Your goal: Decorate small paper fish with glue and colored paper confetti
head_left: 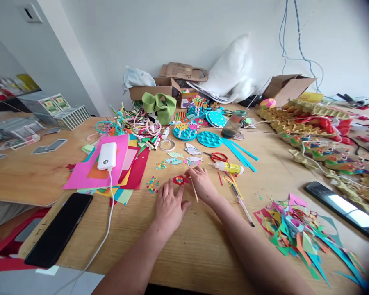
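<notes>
A small red paper fish with coloured dots lies on the wooden table in front of me. My left hand rests palm down with its fingers spread, the tips at the fish's lower edge. Pinched in my right hand is a thin wooden stick, slanting past the fish's tail. Small round paper dots are scattered left of the fish. Just beyond lie decorated paper fish, among them a blue one and a pink striped one.
Red-handled scissors, a glue bottle and a pen lie to the right. Paper scraps spread at front right. Coloured sheets bear a white power bank; its cable crosses the table. A glass jar stands behind.
</notes>
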### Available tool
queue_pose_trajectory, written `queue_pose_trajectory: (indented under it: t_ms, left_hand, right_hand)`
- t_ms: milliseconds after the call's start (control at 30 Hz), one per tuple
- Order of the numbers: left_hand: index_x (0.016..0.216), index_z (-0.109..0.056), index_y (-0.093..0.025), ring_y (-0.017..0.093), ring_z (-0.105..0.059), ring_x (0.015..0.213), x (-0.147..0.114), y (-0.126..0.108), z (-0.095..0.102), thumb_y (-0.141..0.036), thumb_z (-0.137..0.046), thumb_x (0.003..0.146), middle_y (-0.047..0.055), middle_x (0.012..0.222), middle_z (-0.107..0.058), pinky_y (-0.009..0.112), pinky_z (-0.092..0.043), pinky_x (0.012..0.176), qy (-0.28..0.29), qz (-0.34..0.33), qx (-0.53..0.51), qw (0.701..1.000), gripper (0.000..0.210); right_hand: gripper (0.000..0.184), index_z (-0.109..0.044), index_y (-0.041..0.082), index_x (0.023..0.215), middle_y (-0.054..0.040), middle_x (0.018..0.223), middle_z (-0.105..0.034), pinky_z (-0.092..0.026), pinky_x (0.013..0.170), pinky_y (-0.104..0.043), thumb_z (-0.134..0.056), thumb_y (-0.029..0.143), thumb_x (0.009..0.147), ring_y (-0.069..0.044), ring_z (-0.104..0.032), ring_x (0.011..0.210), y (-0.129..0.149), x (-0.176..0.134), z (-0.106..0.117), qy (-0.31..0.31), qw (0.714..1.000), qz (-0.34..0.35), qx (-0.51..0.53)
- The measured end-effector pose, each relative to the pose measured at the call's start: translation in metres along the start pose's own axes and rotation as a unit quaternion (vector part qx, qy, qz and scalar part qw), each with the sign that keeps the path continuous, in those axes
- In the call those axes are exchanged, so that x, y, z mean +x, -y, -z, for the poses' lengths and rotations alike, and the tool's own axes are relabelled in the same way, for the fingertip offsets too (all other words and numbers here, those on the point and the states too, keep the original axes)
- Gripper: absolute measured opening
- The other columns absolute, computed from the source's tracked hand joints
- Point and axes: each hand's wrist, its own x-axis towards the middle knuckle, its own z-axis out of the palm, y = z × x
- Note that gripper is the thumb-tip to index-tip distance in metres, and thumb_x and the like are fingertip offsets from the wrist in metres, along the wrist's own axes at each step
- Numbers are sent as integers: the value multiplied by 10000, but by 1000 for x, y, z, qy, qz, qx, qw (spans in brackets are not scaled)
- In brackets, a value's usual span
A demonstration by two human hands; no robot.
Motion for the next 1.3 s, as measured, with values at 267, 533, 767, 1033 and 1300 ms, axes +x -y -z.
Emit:
queue_pose_trajectory:
  t_ms: [267, 533, 767, 1033, 1300]
  left_hand:
    - [1276, -560, -175, 348, -480, 1251, 3, 2, 0, -383, -644, 879, 191, 1362, -519, 529, -426, 1020, -41, 6, -44, 998, 456]
    - [1129, -516, -186, 247, -557, 1143, 17, 14, 0, -352, -579, 888, 139, 1196, -591, 455, -436, 1022, -191, 127, -454, 861, 300]
    - [883, -645, -148, 242, -687, 900, 23, 12, 6, -473, -606, 786, 110, 916, -724, 406, -536, 850, -91, 211, -699, 677, 341]
    - [745, -705, -138, 247, -712, 767, 20, 5, 16, -399, -672, 681, 96, 792, -753, 386, -562, 770, -91, 209, -767, 600, 271]
    - [670, -684, -150, 195, -688, 648, 23, 5, 13, -315, -734, 606, 32, 662, -718, 306, -546, 670, -111, 231, -776, 576, 184]
  right_hand:
    - [153, -548, 198, 909, -103, 907, -687, -424, 781, -381, -484, 71, 853, -249, -591, 884, -1, -3, -4, -38, 996, -47, 71]
    - [49, -497, 216, 891, -8, 748, -628, -449, 622, -284, -523, 247, 864, -162, -586, 665, 4, -14, 23, -78, 945, -82, 308]
    - [213, -508, 213, 873, -8, 717, -622, -466, 612, -287, -619, 390, 833, -164, -601, 669, 21, -33, 29, -99, 863, -117, 482]
    - [206, -531, 210, 868, -7, 714, -612, -444, 619, -287, -636, 380, 816, -158, -578, 666, 24, -38, 19, -131, 865, -117, 469]
    - [138, -530, 208, 875, -8, 724, -615, -461, 630, -297, -592, 319, 821, -162, -601, 674, 25, -38, 12, -129, 888, -100, 430]
